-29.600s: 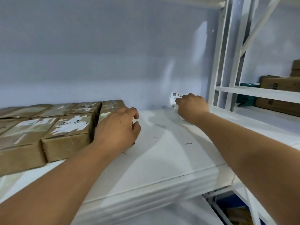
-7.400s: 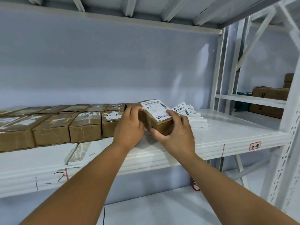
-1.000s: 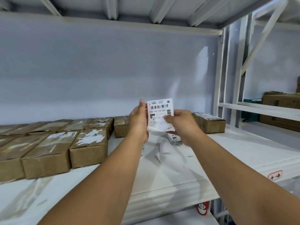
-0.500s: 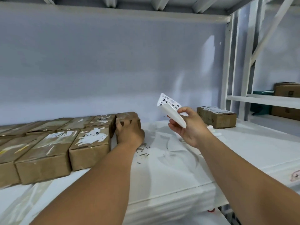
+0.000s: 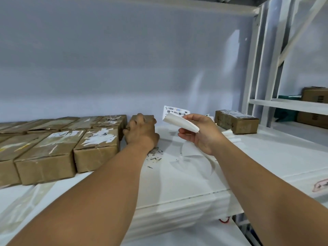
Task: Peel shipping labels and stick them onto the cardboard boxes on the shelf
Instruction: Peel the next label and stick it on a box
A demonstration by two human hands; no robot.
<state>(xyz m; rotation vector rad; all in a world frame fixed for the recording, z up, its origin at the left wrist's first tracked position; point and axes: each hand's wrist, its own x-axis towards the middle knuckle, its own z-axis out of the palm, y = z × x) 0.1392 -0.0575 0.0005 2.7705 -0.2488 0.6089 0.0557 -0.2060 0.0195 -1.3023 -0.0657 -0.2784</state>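
Observation:
My left hand (image 5: 142,133) grips a small brown cardboard box (image 5: 149,118) at the right end of the back row on the white shelf (image 5: 186,174). My right hand (image 5: 202,134) pinches a white shipping label (image 5: 179,116), held in the air to the right of that box. The label is curled: its printed barcode side faces the wall and its blank part bends toward me. A separate box with a label on top (image 5: 236,120) lies farther right on the shelf.
Several brown boxes with torn white label scraps (image 5: 95,146) fill the shelf's left side in rows. White backing strips (image 5: 230,135) lie near the labelled box. Upright posts (image 5: 252,68) bound the bay at right, with more cartons (image 5: 314,107) on the neighbouring shelves.
My left hand has stayed on the end box of the back row. My right hand has kept the curled label, now held slightly lower and closer to the box.

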